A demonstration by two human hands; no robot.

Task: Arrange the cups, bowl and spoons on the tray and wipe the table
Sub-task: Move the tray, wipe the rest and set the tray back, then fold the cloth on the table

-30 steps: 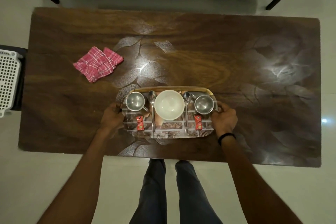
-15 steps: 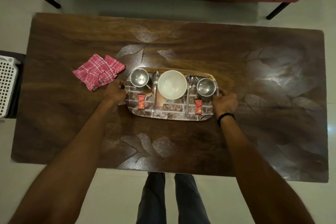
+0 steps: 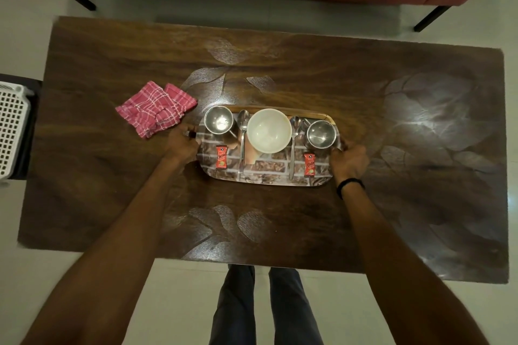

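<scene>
Centrally on dark wood surface [image 3: 280,232]: oblong tray [image 3: 263,175], brick-pattern print, gripped at its ends by left hand [image 3: 182,144] and right hand [image 3: 349,161], fingers curled over rim. White bowl [image 3: 269,131] mid-tray, flanked by spoons [image 3: 242,140], steel cups [image 3: 218,120], red sachets [image 3: 221,157], script unreadable. Pink checked cloth [image 3: 155,108] just left.
</scene>
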